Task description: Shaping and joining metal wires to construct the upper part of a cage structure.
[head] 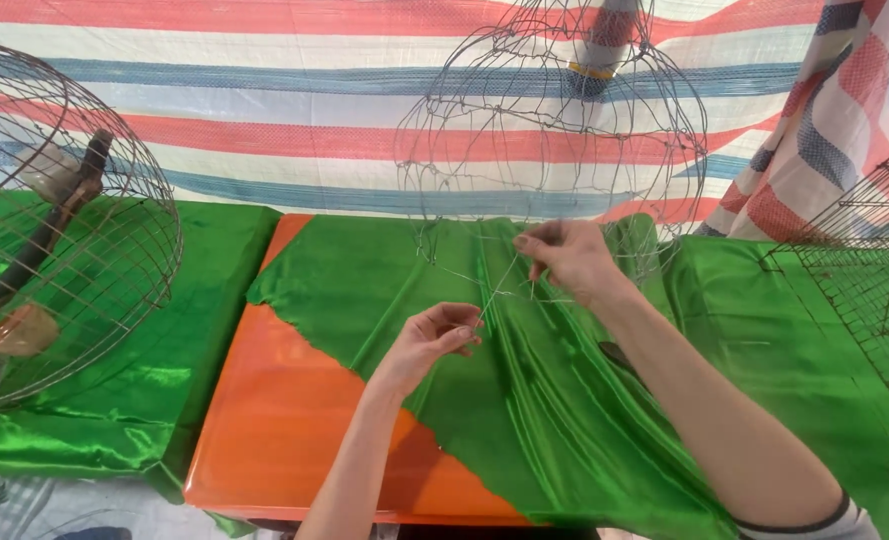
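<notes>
Thin wire strand, taut, slanting, beneath hanging dome-shaped wire cage frame

We see a shiny green cloth over an orange desk, a tarp striped red, white and blue behind, and grey wire cages.

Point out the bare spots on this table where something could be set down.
The orange tabletop lies bare left of the left hand, between the green cloth and the round wire cage. The cloth near the right forearm is open too. It is crowded under the hanging wire frame, where the right hand works thin wire.
</notes>
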